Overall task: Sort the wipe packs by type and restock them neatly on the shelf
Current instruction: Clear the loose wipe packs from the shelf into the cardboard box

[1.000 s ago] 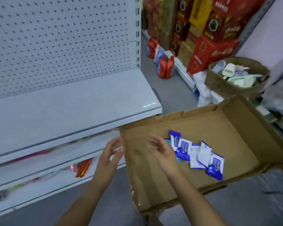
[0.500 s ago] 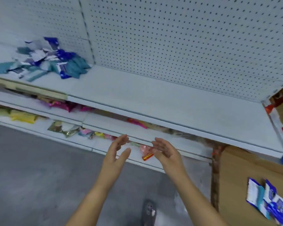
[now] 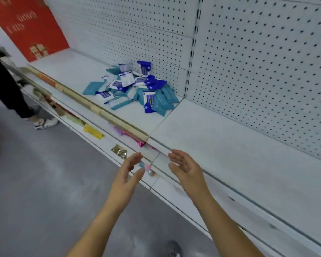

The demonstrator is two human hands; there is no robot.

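My left hand (image 3: 127,170) and right hand (image 3: 185,166) hang spread and empty, palms facing, ready to scoop; the wipe packs (image 3: 135,89) lie in a mixed teal-and-blue heap on the shelf (image 3: 220,145), well ahead, unsorted

A red sign (image 3: 32,25) stands far left; a bystander's sneaker (image 3: 46,123) rests on the grey floor (image 3: 44,182).

Single head camera, wide-angle, angled down-left along shelf (image 3: 230,145), close.
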